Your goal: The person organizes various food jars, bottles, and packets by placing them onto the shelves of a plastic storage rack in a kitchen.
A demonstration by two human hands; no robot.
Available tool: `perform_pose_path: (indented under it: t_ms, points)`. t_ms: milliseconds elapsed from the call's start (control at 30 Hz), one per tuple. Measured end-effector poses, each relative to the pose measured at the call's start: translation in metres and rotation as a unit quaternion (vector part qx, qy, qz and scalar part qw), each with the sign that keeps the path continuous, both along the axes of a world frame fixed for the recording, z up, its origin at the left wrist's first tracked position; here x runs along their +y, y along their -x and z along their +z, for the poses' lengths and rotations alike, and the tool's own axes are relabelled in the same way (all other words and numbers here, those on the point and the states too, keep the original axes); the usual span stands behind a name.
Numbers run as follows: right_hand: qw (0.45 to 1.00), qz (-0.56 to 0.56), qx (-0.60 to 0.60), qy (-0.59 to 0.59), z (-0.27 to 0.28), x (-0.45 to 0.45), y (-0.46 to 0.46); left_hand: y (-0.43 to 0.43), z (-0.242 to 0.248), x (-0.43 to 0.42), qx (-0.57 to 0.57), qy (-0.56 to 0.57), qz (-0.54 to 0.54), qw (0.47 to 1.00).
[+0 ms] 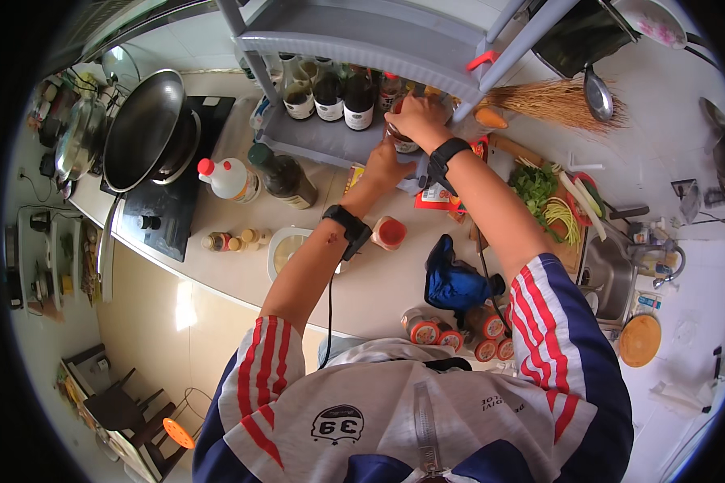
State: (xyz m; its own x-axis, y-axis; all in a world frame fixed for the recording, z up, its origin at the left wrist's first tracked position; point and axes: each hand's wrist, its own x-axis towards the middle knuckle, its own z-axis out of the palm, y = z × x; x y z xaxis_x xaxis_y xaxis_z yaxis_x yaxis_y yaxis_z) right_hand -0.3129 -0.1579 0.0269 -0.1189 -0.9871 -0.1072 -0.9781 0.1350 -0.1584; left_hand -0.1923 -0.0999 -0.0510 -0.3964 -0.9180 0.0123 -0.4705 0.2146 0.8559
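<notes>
My right hand (418, 121) reaches onto the lower tier of a grey plastic rack (332, 142) with its fingers around the top of a jar (403, 143) with dark reddish contents. My left hand (388, 166) is just below and left of that jar, thumb and fingers apart; whether its fingertips touch the jar cannot be told. Dark sauce bottles (358, 99) stand in a row left of the jar, and a red-capped bottle (390, 87) is behind it. A jar with red contents (389, 233) stands on the counter below my left hand.
On the left are a white jug with a red cap (232, 180), a green-capped bottle (283, 178), small spice jars (235, 243) and a frying pan (145, 130) over the cooktop. A blue-and-black cloth item (456, 281), lidded jars (451, 340) and vegetables (534, 187) lie nearer and right.
</notes>
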Motion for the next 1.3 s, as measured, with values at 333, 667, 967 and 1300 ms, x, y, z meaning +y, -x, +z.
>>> perform_pose_path:
  t_ms: [333, 667, 967, 1300]
  points:
    - [0.993, 0.107, 0.015, -0.047, -0.003, 0.010, 0.017, -0.004, -0.028, -0.036, 0.048, -0.076, -0.005, 0.996]
    - [0.988, 0.143, 0.050, -0.001, 0.006, 0.019, 0.010, -0.026, -0.034, -0.031, 0.100, -0.055, -0.024, 0.993]
    - [0.979, 0.170, -0.098, 0.063, 0.022, 0.075, -0.013, -0.113, 0.090, 0.095, 0.031, 0.342, 0.341, 0.875]
    - [0.931, 0.240, -0.271, 0.040, -0.012, 0.095, -0.124, -0.182, 0.031, 0.061, 0.056, 0.117, 0.304, 0.944]
